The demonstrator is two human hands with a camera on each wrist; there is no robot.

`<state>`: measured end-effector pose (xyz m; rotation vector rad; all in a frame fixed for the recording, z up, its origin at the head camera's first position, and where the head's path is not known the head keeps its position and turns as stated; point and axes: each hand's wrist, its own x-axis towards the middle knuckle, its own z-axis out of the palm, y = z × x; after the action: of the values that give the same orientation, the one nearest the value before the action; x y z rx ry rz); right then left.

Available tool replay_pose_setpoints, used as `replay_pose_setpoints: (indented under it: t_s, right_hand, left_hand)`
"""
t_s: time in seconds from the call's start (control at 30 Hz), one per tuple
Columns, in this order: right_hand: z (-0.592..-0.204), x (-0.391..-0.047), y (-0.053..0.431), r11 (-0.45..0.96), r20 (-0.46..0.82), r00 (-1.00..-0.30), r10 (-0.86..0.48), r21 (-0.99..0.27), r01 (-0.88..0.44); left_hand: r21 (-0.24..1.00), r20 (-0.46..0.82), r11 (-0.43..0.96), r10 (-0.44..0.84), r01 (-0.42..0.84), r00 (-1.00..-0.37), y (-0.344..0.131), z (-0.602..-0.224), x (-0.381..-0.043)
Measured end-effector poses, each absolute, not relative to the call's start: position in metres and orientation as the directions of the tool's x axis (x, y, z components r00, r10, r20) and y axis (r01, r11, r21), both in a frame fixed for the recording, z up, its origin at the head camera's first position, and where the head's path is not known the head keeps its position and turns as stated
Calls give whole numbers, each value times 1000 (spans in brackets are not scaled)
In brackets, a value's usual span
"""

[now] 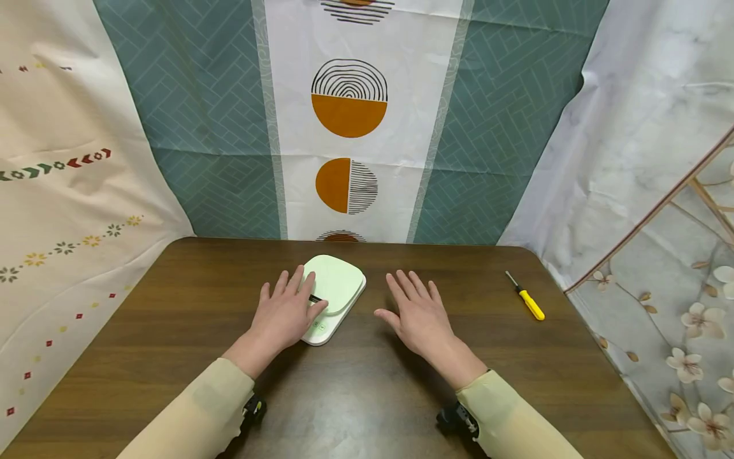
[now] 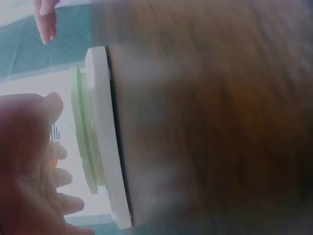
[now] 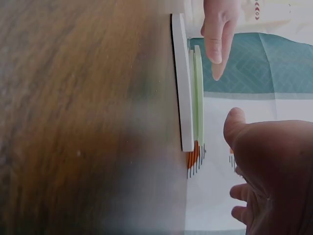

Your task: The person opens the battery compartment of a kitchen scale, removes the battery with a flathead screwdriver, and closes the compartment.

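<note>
A white kitchen scale [image 1: 346, 310] with a pale green platform [image 1: 335, 280] lies tilted to the right on the brown table. My left hand [image 1: 283, 312] hovers over its left side, fingers spread, hiding part of the display. In the left wrist view a gap shows between the hand [image 2: 24, 156] and the scale [image 2: 105, 132]. To the right of the scale my right hand [image 1: 421, 315] is held above the table, fingers straight and holding nothing. The right wrist view shows that hand [image 3: 274, 171] apart from the scale [image 3: 183, 93].
A screwdriver [image 1: 531, 305] with a yellow handle lies on the right of the wooden table [image 1: 367, 395]. Patterned curtains [image 1: 223, 121] hang behind the table and along both sides. Each wrist wears a black device [image 1: 459, 419] under the sleeve.
</note>
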<state>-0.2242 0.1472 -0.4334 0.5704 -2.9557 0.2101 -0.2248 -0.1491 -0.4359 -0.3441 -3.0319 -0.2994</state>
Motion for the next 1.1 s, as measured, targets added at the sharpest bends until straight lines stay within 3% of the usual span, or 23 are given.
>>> replay_pose_setpoints:
  t_s: [1.1]
  right_hand:
    - [-441,-219,109,890,89,-897,-432,-115,-441]
  left_hand:
    - [270,13,945,186,183,-982,-153,-438,-230]
